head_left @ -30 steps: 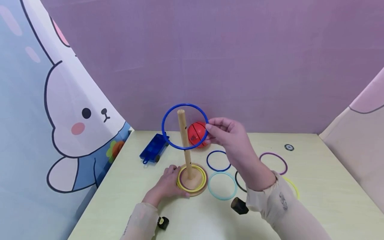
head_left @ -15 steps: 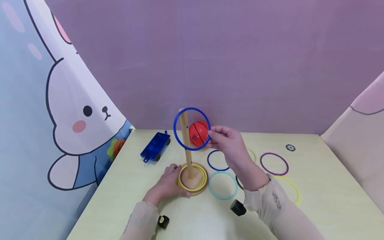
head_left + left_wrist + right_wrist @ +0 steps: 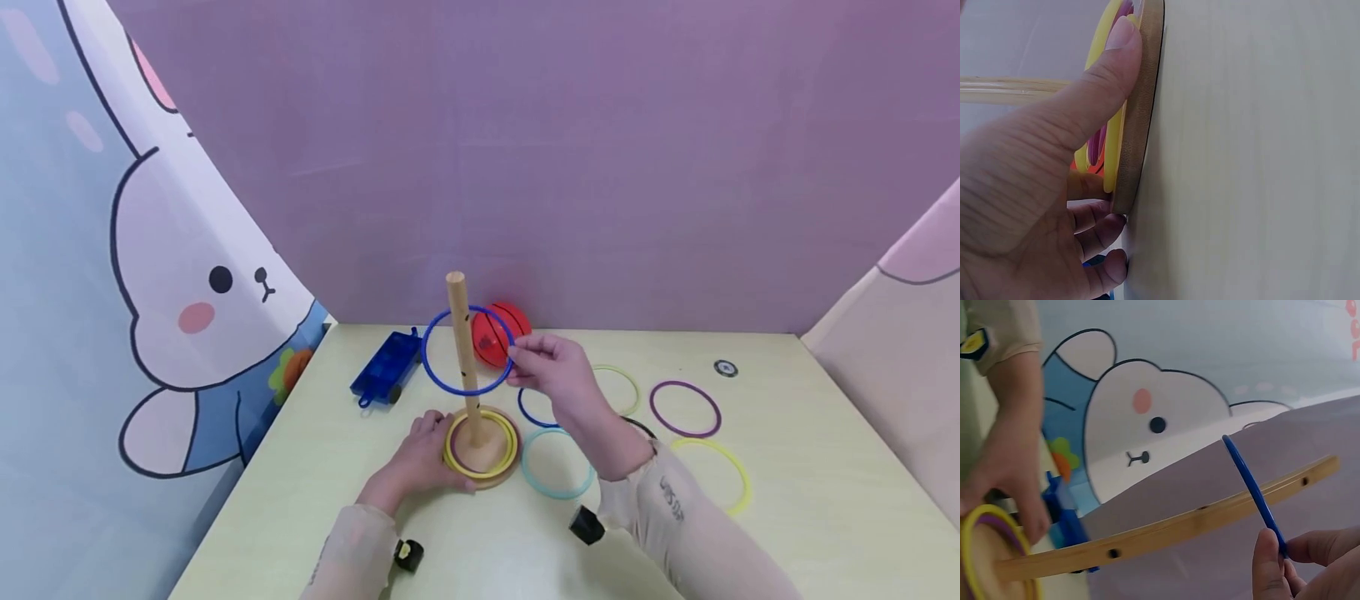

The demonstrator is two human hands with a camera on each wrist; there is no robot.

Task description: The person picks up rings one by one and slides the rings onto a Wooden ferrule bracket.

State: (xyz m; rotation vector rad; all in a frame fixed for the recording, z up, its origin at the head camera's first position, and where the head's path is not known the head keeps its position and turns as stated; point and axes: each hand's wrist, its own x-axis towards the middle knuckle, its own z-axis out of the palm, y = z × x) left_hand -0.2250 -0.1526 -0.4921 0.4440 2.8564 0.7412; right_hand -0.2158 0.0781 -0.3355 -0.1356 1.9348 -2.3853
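Observation:
A wooden ring-toss stand (image 3: 460,317) stands upright on the table, its round base (image 3: 1138,119) flat on the tabletop. Yellow and purple rings (image 3: 1113,153) lie around the bottom of the peg. My left hand (image 3: 422,460) grips the base at its left side, thumb lying over the rings and the base's edge in the left wrist view. Between thumb and fingertips my right hand (image 3: 555,375) pinches a blue ring (image 3: 1249,481). That ring encircles the upper part of the peg, below its top, as both the head and right wrist views show.
Behind the peg sits a red ball (image 3: 510,321). A blue toy cart (image 3: 386,367) stands to the left. On the right lie several loose rings, among them a purple ring (image 3: 654,410) and a turquoise ring (image 3: 527,471). A round chip (image 3: 725,368) lies farther back.
My right hand has lowered the blue ring, which now sits around the peg with the peg's top standing above it. The left hand stays on the base.

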